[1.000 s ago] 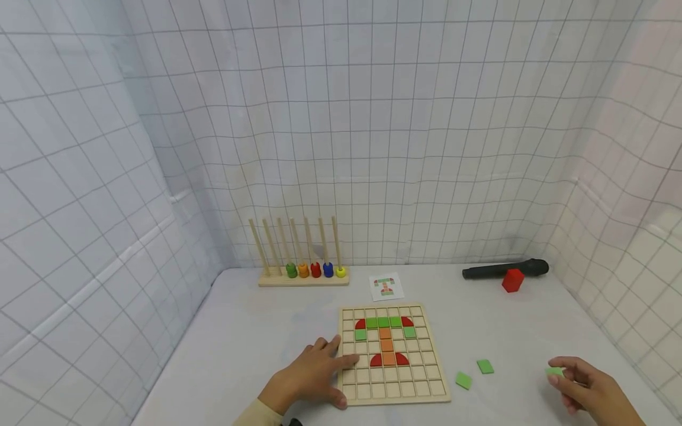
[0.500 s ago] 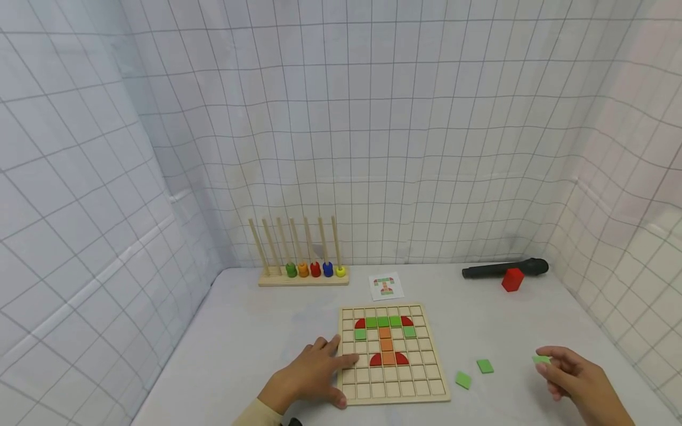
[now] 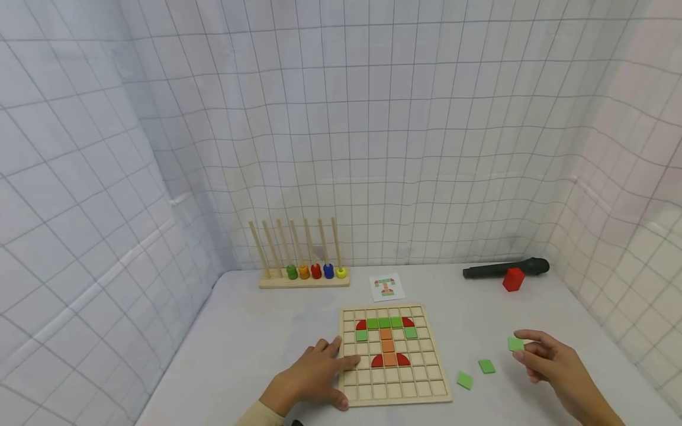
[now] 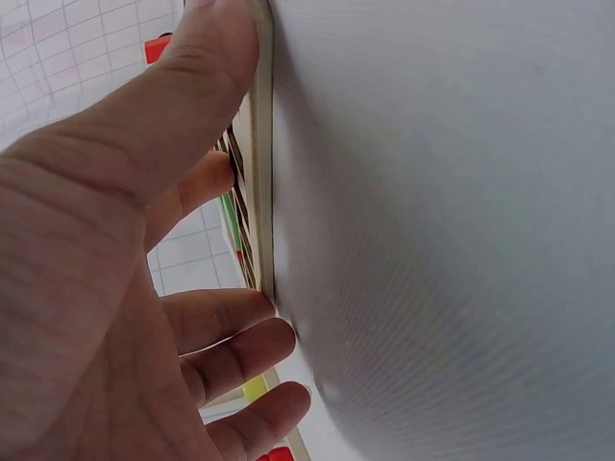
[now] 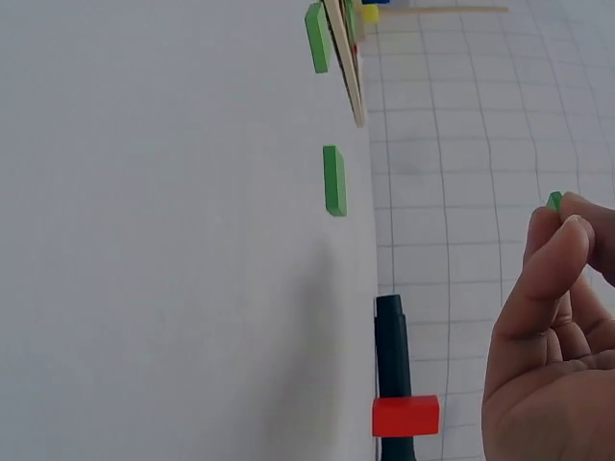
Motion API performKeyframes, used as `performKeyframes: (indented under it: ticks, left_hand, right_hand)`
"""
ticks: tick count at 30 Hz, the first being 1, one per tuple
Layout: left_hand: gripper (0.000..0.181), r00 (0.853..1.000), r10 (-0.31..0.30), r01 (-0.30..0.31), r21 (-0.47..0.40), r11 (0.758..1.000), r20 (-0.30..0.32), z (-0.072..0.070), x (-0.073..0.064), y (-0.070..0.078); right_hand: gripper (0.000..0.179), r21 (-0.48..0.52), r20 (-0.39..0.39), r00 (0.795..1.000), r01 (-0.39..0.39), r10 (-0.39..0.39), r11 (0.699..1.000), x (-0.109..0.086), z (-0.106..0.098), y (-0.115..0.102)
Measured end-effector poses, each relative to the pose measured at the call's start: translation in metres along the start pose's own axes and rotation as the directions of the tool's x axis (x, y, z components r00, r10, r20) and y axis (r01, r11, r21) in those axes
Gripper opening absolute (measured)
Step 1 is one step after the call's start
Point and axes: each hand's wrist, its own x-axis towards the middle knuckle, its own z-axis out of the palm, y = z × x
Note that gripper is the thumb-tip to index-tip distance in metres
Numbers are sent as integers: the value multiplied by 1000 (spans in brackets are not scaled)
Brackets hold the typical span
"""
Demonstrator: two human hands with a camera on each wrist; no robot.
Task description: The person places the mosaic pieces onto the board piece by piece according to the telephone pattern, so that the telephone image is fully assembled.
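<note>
Spread fingers of my left hand rest along the left edge of a wooden grid board, the index finger lying over its cells and the thumb by the near corner. Red quarter-circle tiles, green square tiles and orange square tiles sit in the grid in a T-like shape. Right of the board, my right hand pinches a light green square tile between thumb and index finger, raised above the table in the right wrist view. Two loose green tiles, a nearer one and a farther one, lie between hand and board.
Behind the board lies a small pattern card. A wooden peg rack with coloured beads stands at the back left. At the back right are a black microphone and a red block. Grid-patterned cloth walls surround the table.
My right hand has moved left and farther from me, carrying the green tile toward the board. The left hand stays at the board's edge.
</note>
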Motion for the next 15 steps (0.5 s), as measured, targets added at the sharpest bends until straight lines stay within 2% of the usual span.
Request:
performKeyframes:
  ticks: [6, 12, 15]
  left_hand:
    - [88, 1000, -7, 7, -4, 1000, -1, 0, 0, 1]
    - [87, 1000, -11, 11, -22, 1000, 1, 1, 0, 1]
    - [87, 1000, -9, 9, -24, 1000, 2, 2, 1, 0]
  right_hand:
    - [28, 30, 43, 998, -44, 43, 999, 10, 17, -4]
    - [43, 30, 68, 993, -94, 92, 995, 14, 33, -3]
    - [52, 15, 111, 989, -102, 100, 995, 16, 41, -2]
